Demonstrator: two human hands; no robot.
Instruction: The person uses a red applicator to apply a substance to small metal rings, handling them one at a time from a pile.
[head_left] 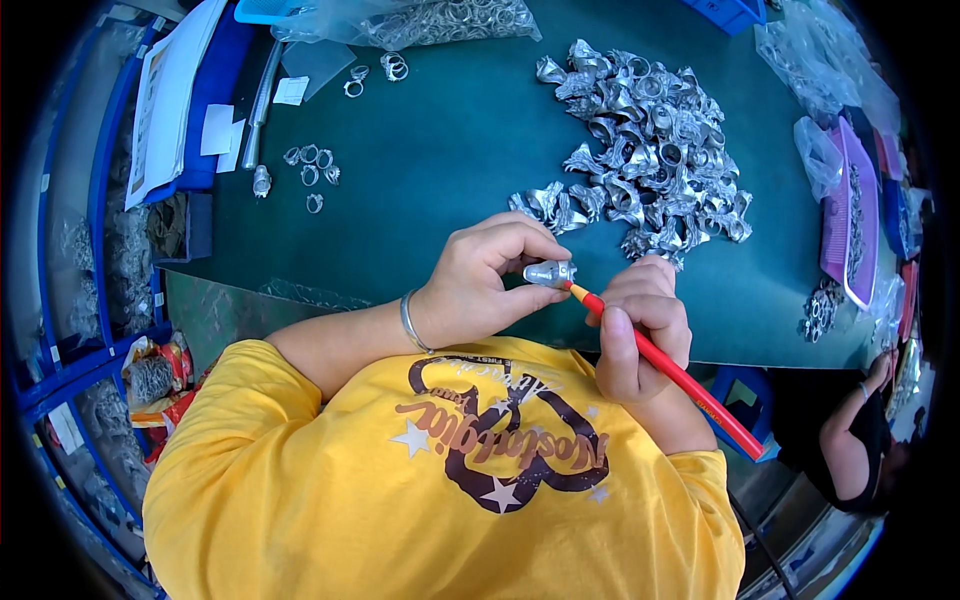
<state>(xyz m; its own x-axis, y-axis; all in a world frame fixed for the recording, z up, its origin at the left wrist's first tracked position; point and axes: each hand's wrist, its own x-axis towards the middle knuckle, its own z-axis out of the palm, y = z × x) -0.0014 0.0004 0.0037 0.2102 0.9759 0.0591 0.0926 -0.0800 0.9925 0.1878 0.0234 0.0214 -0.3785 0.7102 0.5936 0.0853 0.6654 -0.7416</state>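
Between thumb and fingers, my left hand (478, 278) pinches a silver metal ring (545, 273) above the near part of the green table. A bangle circles that wrist. My right hand (645, 325) is closed round a thick red pencil (690, 382), whose sharpened tip touches or almost touches the ring's right end. The pencil slants down to the right, past the table edge. Just beyond both hands lies a big heap of chunky silver rings (665, 150). The ring's underside is hidden by my left fingers.
Several loose rings (312, 165) and a tapered metal rod (262, 105) lie on the table (430, 150) at left. At the back is a plastic bag of rings (450, 25). A purple basket (850, 220) stands at right, near another person's arm (850, 440). Blue shelving (95, 200) lines the left.
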